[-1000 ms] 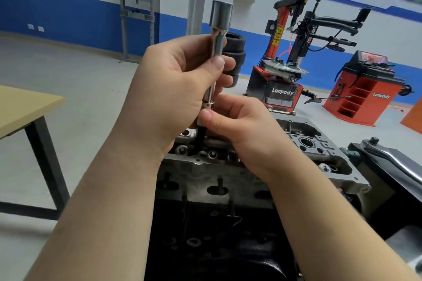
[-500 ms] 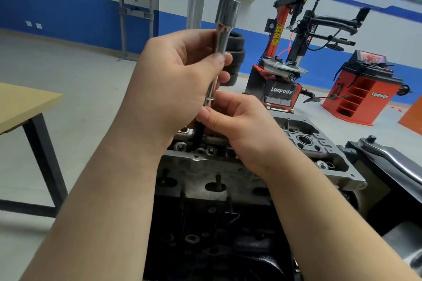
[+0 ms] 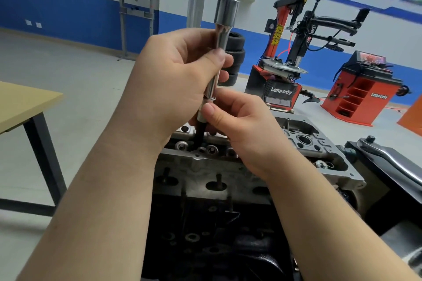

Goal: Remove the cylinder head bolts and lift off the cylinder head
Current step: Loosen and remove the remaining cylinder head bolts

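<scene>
Hands meet above the cylinder head (image 3: 239, 166) in the head camera view. Left hand (image 3: 173, 89) curls its fingers and thumb around a long chrome socket (image 3: 222, 29), held nearly upright. Right hand (image 3: 242, 130) pinches the cylinder head bolt (image 3: 202, 129) just below it; the bolt's dark shank drops toward the head, its tip hard to make out. Both forearms hide much of the engine block (image 3: 205, 235) beneath.

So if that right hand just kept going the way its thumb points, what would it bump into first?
Probably the left hand: the right hand already pinches the bolt beside it, though depth is unclear.
</scene>
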Available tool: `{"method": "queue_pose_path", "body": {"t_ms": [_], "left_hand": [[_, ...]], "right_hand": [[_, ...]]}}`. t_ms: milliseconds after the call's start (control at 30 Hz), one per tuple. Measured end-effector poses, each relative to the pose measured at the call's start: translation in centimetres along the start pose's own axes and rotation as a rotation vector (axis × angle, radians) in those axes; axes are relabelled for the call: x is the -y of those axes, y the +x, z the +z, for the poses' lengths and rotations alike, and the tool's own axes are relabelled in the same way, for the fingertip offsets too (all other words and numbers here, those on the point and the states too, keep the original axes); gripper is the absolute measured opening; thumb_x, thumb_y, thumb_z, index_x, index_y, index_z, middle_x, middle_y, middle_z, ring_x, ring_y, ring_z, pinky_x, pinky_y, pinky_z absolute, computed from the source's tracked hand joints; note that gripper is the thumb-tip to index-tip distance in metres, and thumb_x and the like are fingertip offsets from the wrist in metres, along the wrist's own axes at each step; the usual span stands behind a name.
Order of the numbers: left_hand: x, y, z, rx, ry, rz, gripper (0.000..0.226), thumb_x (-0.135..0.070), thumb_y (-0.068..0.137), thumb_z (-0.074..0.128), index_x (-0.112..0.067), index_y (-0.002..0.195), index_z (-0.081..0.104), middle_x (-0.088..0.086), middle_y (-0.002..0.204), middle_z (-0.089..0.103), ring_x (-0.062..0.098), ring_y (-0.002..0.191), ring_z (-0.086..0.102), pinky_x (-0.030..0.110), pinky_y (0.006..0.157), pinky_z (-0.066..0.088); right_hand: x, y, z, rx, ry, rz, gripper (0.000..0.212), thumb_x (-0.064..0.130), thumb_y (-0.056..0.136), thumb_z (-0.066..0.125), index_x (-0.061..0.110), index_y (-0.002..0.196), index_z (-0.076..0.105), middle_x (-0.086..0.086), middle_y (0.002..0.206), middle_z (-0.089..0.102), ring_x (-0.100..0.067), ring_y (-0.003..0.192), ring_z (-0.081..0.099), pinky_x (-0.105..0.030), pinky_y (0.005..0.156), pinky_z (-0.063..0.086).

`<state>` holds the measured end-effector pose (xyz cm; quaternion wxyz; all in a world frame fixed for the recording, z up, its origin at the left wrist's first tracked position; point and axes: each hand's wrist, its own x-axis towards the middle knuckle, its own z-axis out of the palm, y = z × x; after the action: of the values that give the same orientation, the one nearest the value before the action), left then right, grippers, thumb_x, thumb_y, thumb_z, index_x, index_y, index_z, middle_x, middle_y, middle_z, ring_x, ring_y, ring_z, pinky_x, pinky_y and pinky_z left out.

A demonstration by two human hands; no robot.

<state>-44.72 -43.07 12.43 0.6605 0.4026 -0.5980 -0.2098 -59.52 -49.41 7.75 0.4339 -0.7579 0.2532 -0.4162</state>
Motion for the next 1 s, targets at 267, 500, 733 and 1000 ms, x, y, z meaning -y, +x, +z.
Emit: {"method": "queue_pose_path", "body": {"t_ms": [267,500,733,1000], "left_hand": [[0.1,-0.1,-0.2,-0.108,0.04,0.032,0.024,-0.018,0.087,0.084,-0.026,0.108,0.074,-0.007,0.093,0.08,0.01,0.084,0.078,0.034,0.072,0.065],[0.3,0.0,0.3,-0.052,-0.035,-0.001,0.016,-0.018,0.101,0.068,-0.025,0.114,0.073,-0.005,0.1,0.08,0.015,0.091,0.077,0.039,0.08,0.065],[0.4,0.0,-0.3,-0.005,0.054,0.04,0.022,-0.012,0.101,0.067,-0.023,0.119,0.073,-0.008,0.094,0.079,0.014,0.084,0.078,0.033,0.072,0.065],[1.2,0.0,-0.9,0.014,0.016,0.038,0.016,-0.013,0.101,0.066,-0.02,0.114,0.072,0.0,0.093,0.078,0.022,0.086,0.078,0.041,0.078,0.065]], "right_hand": [[-0.3,0.5,0.2,-0.081,-0.019,0.012,0.035,0.036,0.079,0.088,0.016,0.102,0.071,-0.007,0.099,0.077,-0.033,0.098,0.074,-0.059,0.093,0.059],[-0.4,0.1,0.0,-0.047,0.03,-0.006,0.026,0.023,0.093,0.072,0.009,0.115,0.073,-0.008,0.101,0.079,-0.026,0.097,0.076,-0.042,0.092,0.06],[0.1,0.3,0.4,0.005,-0.007,0.025,0.027,0.029,0.094,0.075,0.012,0.115,0.076,-0.006,0.105,0.079,-0.027,0.103,0.075,-0.05,0.099,0.057],[0.4,0.2,0.6,-0.075,-0.065,0.039,0.031,0.037,0.081,0.087,0.016,0.102,0.078,-0.002,0.097,0.08,-0.024,0.096,0.077,-0.056,0.096,0.059]]}}
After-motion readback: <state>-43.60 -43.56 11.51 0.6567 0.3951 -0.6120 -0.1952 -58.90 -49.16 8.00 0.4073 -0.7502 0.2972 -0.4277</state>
